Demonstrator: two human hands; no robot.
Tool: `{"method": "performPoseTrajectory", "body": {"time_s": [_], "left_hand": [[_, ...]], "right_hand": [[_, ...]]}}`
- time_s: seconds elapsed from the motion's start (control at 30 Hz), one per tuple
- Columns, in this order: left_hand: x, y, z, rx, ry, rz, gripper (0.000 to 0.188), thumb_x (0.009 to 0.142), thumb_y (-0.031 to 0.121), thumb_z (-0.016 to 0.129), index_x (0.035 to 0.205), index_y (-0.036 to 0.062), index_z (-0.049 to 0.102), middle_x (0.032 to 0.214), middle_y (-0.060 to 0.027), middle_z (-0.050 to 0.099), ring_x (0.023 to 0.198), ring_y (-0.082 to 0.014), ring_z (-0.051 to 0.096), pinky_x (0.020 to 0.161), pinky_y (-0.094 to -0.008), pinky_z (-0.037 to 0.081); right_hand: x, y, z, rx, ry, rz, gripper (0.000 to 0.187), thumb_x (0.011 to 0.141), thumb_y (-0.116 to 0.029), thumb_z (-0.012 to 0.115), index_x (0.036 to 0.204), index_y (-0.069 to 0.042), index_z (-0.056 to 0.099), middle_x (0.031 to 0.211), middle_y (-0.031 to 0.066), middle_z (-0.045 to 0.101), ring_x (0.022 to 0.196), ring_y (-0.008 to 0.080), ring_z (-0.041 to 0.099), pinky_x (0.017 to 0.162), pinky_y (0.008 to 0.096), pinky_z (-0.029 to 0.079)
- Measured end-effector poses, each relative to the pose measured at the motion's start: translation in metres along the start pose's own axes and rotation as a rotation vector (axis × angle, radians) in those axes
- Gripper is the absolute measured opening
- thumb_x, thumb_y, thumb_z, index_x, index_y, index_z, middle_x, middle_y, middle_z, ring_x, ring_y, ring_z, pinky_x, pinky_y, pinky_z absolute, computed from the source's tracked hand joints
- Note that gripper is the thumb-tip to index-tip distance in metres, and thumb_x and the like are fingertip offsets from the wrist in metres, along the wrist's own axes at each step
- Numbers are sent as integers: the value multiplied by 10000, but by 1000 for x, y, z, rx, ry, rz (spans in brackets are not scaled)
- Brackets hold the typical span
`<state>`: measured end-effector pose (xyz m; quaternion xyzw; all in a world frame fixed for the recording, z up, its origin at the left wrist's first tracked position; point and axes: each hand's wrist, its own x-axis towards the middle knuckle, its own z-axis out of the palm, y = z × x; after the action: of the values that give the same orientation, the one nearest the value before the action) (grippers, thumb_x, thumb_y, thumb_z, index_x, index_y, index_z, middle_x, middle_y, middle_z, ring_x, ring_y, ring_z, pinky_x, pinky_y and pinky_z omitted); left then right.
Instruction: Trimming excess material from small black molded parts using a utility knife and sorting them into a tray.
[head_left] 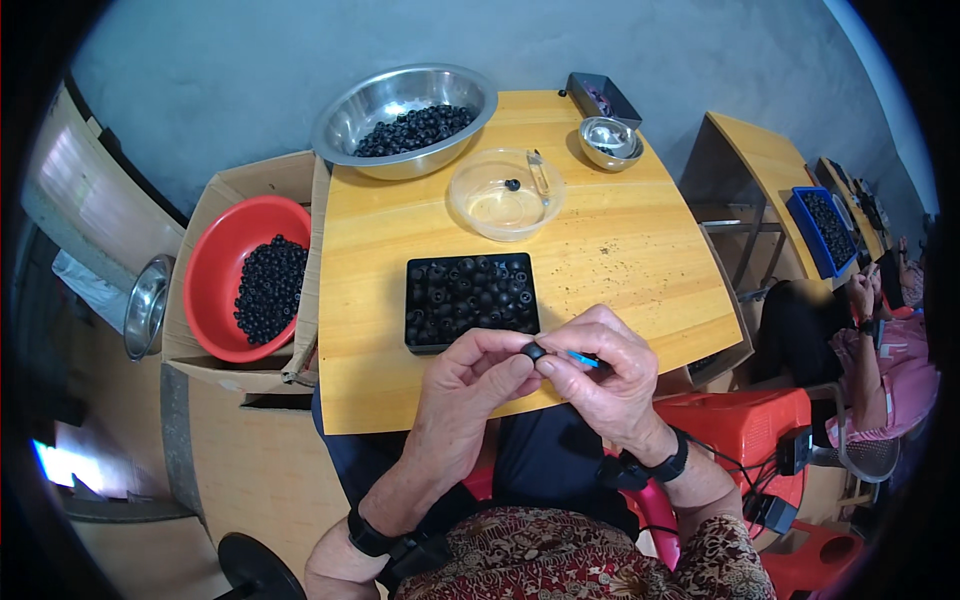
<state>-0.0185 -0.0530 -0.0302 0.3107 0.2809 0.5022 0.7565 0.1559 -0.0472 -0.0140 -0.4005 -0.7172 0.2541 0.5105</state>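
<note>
A small round black part (534, 351), like a bead or cap, is pinched between the fingertips of both hands, just over the table's near edge. My left hand (462, 385) is closed, its thumb and forefinger on the part's left side. My right hand (608, 375) is closed too, its thumb and forefinger tips against the right side. A thin bright-blue piece (582, 358) shows between the right fingers; its kind and far end are hidden. Right beyond my left hand lies a black rectangular tray (411, 330) full of similar round black parts, many with a hole.
Behind the tray stands a clear plastic bowl (462, 208) with tweezers (540, 178) and one part. A steel basin (340, 150), small metal bowl (598, 156) and grey box (622, 108) stand farther back. Left, a red basin (205, 290) sits in a cardboard box (190, 365). People sit at right.
</note>
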Motion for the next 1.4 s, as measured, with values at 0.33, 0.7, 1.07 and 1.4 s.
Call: {"method": "performPoseTrajectory", "body": {"time_s": [0.33,0.7,1.07,1.4], "left_hand": [[-1,-9,2,36,2,94,198,935,41,643,1130,16,626,1042,-50,669,952,-100,640,880,-255,545],[-5,-14,8,78,15,232,217,911,-24,648,1126,-3,628,1041,-50,669,953,-97,633,871,-241,532],[-5,-11,7,121,-32,252,216,909,-26,649,1123,2,628,1062,-41,665,993,-92,622,865,-228,525],[-3,-14,9,146,41,262,201,880,32,702,1061,23,615,1000,-57,681,882,-107,646,817,-251,543]], "right_hand": [[-8,4,-3,-119,14,-151,373,706,70,709,1061,-42,731,869,82,640,726,176,631,611,287,515],[-10,0,-4,-223,20,-272,381,667,61,697,1033,-41,727,898,88,660,743,204,655,619,307,540],[-11,-6,-1,-67,56,-115,287,737,69,692,1011,-17,689,890,116,675,763,196,668,633,290,535],[-9,-3,0,26,56,-63,217,793,23,729,1004,-6,685,862,106,679,729,171,629,596,270,485]]}}
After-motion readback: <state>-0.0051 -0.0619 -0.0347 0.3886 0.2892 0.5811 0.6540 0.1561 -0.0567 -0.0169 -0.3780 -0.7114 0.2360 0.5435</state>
